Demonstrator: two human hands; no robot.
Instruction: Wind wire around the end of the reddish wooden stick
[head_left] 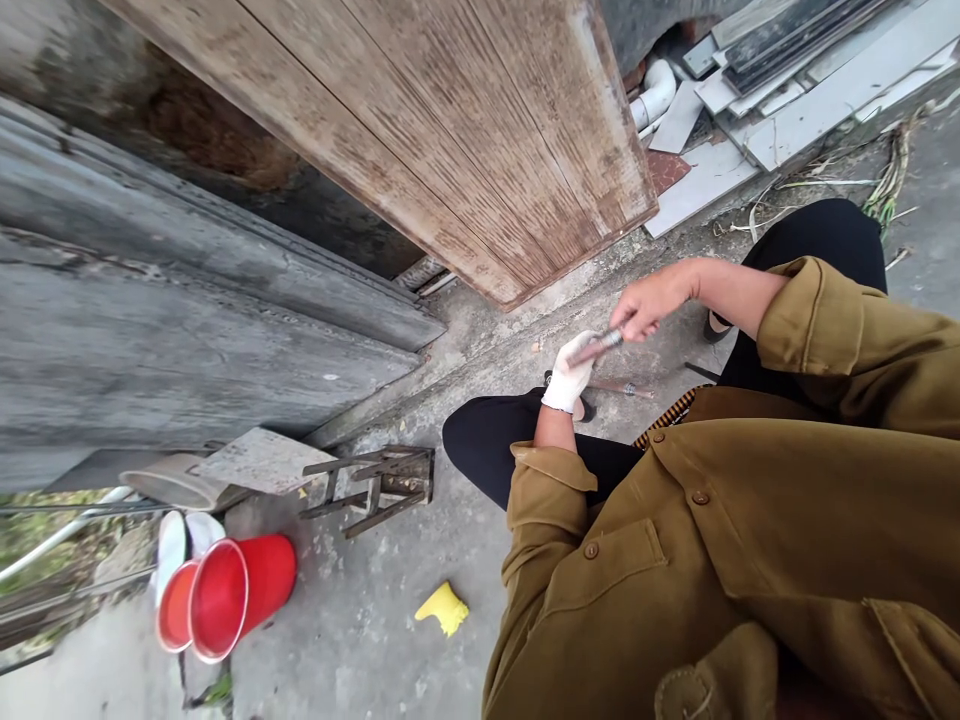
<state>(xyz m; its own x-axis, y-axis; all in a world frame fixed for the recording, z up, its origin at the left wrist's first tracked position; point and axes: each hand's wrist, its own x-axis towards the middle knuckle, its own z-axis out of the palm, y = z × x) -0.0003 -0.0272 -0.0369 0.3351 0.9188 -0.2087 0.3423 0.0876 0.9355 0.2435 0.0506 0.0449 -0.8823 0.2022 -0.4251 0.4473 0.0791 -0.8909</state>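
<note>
My left hand (570, 376), in a white glove, is closed around the brown end of a short stick-like tool (596, 347) with a greyish metal-looking band; motion blur hides its exact kind. My bare right hand (646, 302) grips the same tool at its banded end, with the fingers curled. Below the hands, a similar brown rod with a banded end (624, 388) lies on the concrete beside my shoe. I am sitting low with my knees apart, and the hands meet between them.
A weathered wooden panel (480, 130) leans ahead, beside a grey plank wall (165, 330). A small wooden stool (386, 485), red buckets (262, 585) and a yellow glove-like piece (444, 607) are at left. Stacked tiles and boards (780, 140) lie at upper right.
</note>
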